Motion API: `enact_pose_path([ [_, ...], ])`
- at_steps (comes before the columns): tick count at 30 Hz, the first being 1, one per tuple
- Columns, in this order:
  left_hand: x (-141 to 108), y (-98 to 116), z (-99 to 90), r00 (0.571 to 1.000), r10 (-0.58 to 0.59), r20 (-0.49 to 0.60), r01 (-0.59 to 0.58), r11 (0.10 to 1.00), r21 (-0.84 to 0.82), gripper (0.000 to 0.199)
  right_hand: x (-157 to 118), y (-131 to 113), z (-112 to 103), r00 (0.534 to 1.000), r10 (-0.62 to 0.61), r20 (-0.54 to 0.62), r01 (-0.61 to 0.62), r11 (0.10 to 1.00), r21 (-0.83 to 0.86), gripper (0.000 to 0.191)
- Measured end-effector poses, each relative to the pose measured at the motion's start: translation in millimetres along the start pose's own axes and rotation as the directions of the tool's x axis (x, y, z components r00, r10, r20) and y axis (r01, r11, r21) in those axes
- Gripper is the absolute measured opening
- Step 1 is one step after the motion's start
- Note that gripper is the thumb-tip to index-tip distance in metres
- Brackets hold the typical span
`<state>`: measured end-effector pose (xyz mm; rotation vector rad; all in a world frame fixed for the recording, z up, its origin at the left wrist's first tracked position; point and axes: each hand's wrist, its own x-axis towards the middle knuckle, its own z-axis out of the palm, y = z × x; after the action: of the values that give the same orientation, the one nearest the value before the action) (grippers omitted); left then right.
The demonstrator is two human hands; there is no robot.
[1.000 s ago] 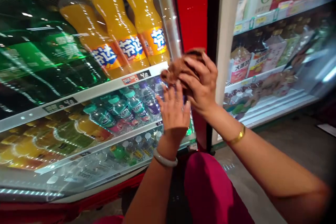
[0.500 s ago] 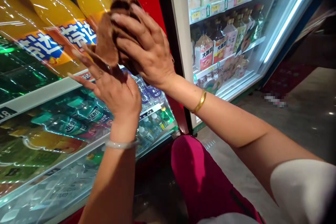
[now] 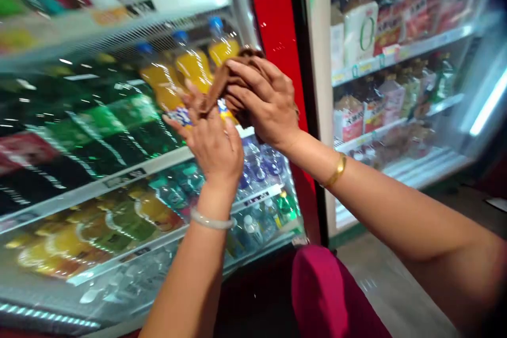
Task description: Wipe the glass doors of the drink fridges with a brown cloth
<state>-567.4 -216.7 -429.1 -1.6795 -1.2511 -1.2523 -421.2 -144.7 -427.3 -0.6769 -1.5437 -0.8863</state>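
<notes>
My right hand [image 3: 273,103], a gold bracelet at its wrist, is closed on a bunched brown cloth [image 3: 218,84] in front of a drinks fridge. Folds of the cloth show past the fingertips and toward my left hand [image 3: 216,142]. That hand, with a pale bangle below it, has its fingers spread, and the cloth's lower edge meets or overlaps them. Behind both hands stand orange soda bottles [image 3: 192,66] with blue caps. Whether either hand touches the fridge's glass is hard to tell through the blur.
Shelves of green-labelled bottles [image 3: 99,121] and yellow drinks [image 3: 71,240] fill the fridge on the left. A red frame [image 3: 273,5] divides it from a second fridge holding cartons [image 3: 360,26]. My knee in magenta cloth [image 3: 319,285] is below, above a grey floor [image 3: 380,274].
The view has swung and drawn back, so more shelves show and the orange bottles look smaller. Both hands appear farther right and lower in view; the cloth stays in my right hand.
</notes>
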Motion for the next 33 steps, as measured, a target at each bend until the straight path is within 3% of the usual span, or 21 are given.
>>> enact_pose_path([
  [3, 16.4, -10.8, -6.2, 0.999, 0.032, -0.043, -0.027, 0.995, 0.097, 0.052, -12.0, -8.4, -13.9, 0.994, -0.070, -0.082, 0.069, 0.998, -0.016, 0.034],
  [7, 20.8, -23.1, -3.8, 0.993, 0.081, -0.087, -0.062, 0.976, 0.209, 0.063, -32.2, -11.7, -10.5, 0.963, -0.244, -0.112, 0.248, 0.968, 0.027, 0.024],
  [9, 21.7, -24.5, -1.3, 0.991, 0.090, -0.095, -0.065, 0.968, 0.240, 0.066, -10.5, -8.5, -8.5, 0.952, -0.280, -0.123, 0.285, 0.958, 0.030, 0.022],
  [12, 22.9, -23.6, -0.1, 0.994, 0.069, -0.088, -0.044, 0.963, 0.266, 0.068, 37.7, -0.4, -11.8, 0.968, -0.192, -0.164, 0.195, 0.981, 0.002, 0.015],
  [14, 23.5, -24.0, -1.4, 0.995, 0.065, -0.076, -0.043, 0.963, 0.266, 0.068, 51.8, 1.9, -15.1, 0.973, -0.140, -0.183, 0.139, 0.990, -0.023, 0.014],
  [16, 23.7, -25.9, -3.7, 0.996, 0.064, -0.066, -0.045, 0.967, 0.252, 0.070, 43.1, -2.2, -17.2, 0.971, -0.163, -0.174, 0.160, 0.987, -0.031, 0.015],
  [19, 22.9, -29.4, -5.8, 0.996, 0.076, -0.057, -0.061, 0.972, 0.227, 0.074, 17.2, -13.3, -15.4, 0.941, -0.296, -0.163, 0.299, 0.954, -0.001, 0.015],
  [21, 22.4, -30.7, -5.2, 0.995, 0.085, -0.062, -0.068, 0.971, 0.227, 0.074, 17.6, -14.4, -11.9, 0.920, -0.356, -0.165, 0.361, 0.933, 0.001, 0.018],
  [23, 23.0, -31.4, -4.1, 0.993, 0.090, -0.073, -0.070, 0.968, 0.243, 0.071, 36.6, -7.3, -9.3, 0.929, -0.320, -0.185, 0.322, 0.947, -0.023, 0.019],
  [26, 28.4, -33.0, -5.6, 0.991, 0.102, -0.090, -0.075, 0.961, 0.266, 0.069, 66.8, 6.8, -9.3, 0.954, -0.169, -0.249, 0.164, 0.986, -0.040, 0.025],
  [29, 38.5, -36.8, -12.6, 0.989, 0.104, -0.107, -0.069, 0.955, 0.290, 0.071, 62.2, 2.6, -11.1, 0.960, -0.122, -0.251, 0.118, 0.993, -0.030, 0.027],
  [31, 44.1, -40.0, -17.1, 0.990, 0.100, -0.100, -0.066, 0.952, 0.300, 0.073, 48.7, -9.6, -10.8, 0.952, -0.224, -0.208, 0.225, 0.974, -0.020, 0.025],
  [33, 46.3, -43.2, -19.0, 0.992, 0.098, -0.081, -0.070, 0.951, 0.300, 0.075, 44.9, -19.2, -9.0, 0.911, -0.379, -0.162, 0.382, 0.924, -0.013, 0.025],
])
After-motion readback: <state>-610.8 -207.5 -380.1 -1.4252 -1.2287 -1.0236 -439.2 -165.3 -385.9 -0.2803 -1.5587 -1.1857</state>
